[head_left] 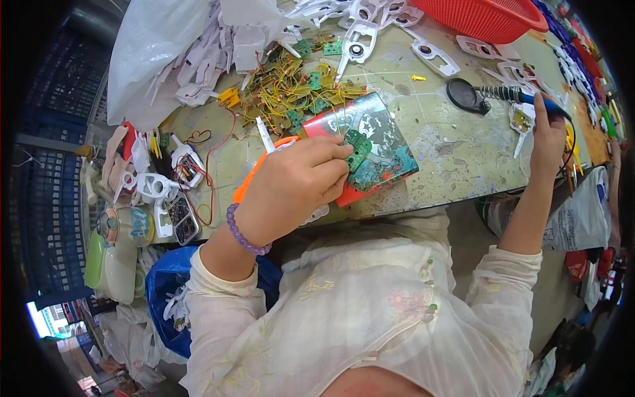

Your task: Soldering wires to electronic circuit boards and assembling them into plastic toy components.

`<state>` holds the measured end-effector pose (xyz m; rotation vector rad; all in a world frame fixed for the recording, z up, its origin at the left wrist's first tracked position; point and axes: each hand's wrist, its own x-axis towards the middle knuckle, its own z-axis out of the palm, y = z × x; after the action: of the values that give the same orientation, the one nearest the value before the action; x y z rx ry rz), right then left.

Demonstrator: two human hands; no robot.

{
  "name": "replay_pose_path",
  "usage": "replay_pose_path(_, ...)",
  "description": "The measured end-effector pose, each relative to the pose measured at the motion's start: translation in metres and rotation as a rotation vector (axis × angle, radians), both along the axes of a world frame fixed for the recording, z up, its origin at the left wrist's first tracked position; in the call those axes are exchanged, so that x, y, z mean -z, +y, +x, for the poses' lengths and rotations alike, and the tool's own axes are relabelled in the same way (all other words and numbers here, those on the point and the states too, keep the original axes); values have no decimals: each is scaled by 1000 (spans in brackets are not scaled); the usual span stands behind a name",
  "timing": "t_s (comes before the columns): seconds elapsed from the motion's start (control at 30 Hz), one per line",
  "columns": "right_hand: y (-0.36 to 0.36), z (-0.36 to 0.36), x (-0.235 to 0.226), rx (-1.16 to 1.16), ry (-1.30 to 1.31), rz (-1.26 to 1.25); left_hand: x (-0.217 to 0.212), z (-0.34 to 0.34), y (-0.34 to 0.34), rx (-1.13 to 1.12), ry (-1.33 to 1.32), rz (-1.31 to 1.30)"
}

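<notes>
Between the thumb and fingers of my left hand is a small green circuit board, pinched at its edge. It is over a worn red and dark box or booklet on the table. My right hand, off to the right, is closed around the blue handle of a soldering iron. The iron's front end lies inside the metal spring of a black round stand. Partly behind my left hand is an orange ring-shaped piece, with a white pointed part beside it.
Beyond the box lies a tangle of yellow wires with green boards. White plastic housings are scattered at the back, near a red basket. A clear bag stands at the left. A blue bag hangs below the table edge.
</notes>
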<state>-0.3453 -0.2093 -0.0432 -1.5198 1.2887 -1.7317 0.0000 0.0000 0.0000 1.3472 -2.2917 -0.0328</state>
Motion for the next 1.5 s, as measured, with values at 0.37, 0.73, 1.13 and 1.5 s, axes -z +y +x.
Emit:
replay_pose_path(0.37, 7, -42, -29, 417, 262, -93, -2, -2, 3, -36, -20, 55)
replay_pose_path(0.73, 148, 49, -21, -396, -58, -620, -2, -2, 0, -40, -14, 37)
replay_pose_path(1.13, 156, 97, -3, -633, -59, -692, 1, -2, 3, -43, -10, 46)
replay_pose_path(1.5, 158, 95, -6, -669, 33, -690, 1, -3, 4, -58, 2, 47)
